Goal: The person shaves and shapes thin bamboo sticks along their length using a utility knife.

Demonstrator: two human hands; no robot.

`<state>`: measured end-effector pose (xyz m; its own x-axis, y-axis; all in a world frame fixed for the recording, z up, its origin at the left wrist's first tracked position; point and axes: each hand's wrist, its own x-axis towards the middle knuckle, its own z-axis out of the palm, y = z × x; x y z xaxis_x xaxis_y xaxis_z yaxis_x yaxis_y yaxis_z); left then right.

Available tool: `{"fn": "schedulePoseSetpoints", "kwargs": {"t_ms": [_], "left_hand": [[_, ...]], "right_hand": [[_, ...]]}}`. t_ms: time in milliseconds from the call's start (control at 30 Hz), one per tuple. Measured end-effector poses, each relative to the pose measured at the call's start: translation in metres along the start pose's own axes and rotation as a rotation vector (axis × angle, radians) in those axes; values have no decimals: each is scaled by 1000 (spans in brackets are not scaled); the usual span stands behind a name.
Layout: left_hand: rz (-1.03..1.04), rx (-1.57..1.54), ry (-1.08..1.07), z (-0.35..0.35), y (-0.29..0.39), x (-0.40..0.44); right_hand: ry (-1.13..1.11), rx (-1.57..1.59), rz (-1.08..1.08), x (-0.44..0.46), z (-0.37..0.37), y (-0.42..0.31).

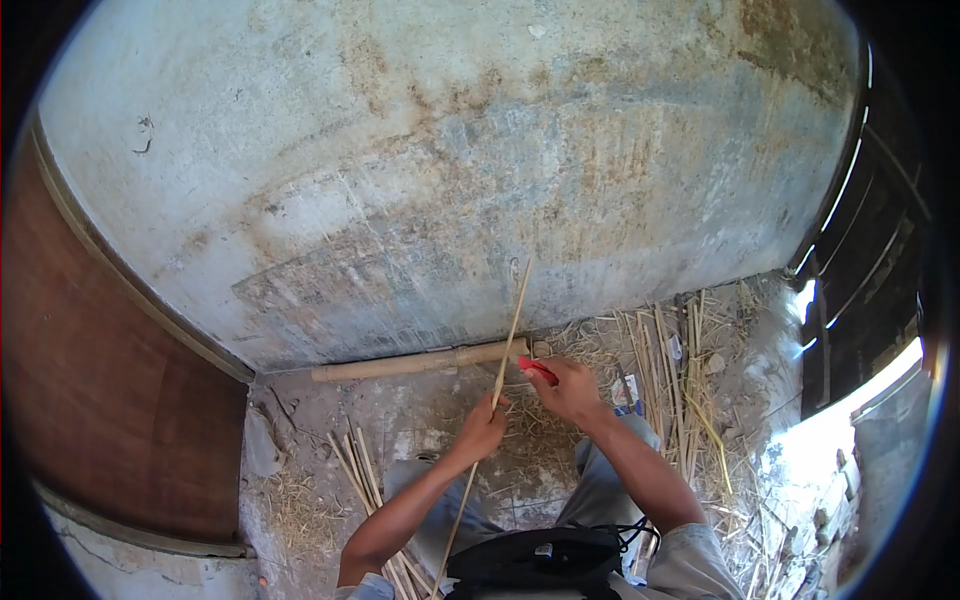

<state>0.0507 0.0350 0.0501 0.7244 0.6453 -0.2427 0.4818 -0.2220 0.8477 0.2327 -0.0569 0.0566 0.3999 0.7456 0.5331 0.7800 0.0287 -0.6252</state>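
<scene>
A long, thin bamboo strip (516, 318) slants up past my lap, its far end in front of the wall. My left hand (482, 434) is closed around it near the middle. Just to the right, my right hand (572, 392) grips a small red-handled knife (538, 369). The knife is close beside the strip; its blade is hard to make out, and I cannot tell whether it touches.
A thick bamboo pole (420, 364) lies along the foot of the stained wall (450, 200). Split bamboo strips (680, 375) lie on the right among shavings, with more strips (358, 468) at left. A brown door panel (120, 370) stands on the left.
</scene>
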Motion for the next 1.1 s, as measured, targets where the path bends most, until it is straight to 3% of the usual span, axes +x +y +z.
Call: {"fn": "schedulePoseSetpoints", "kwargs": {"t_ms": [133,300,533,600,900,1100], "left_hand": [[-15,33,-34,2,1,12],[228,175,96,17,-33,24],[182,128,97,13,-30,18],[66,111,10,9,-27,17],[114,61,73,8,-23,4],[56,-90,-22,11,-27,8]], "right_hand": [[4,-6,33,-1,6,3],[-45,-68,30,-4,5,6],[-105,-142,65,-4,12,3],[-127,-155,101,-3,13,1],[-208,-184,138,2,12,-13],[-360,-187,71,-1,14,-6]]}}
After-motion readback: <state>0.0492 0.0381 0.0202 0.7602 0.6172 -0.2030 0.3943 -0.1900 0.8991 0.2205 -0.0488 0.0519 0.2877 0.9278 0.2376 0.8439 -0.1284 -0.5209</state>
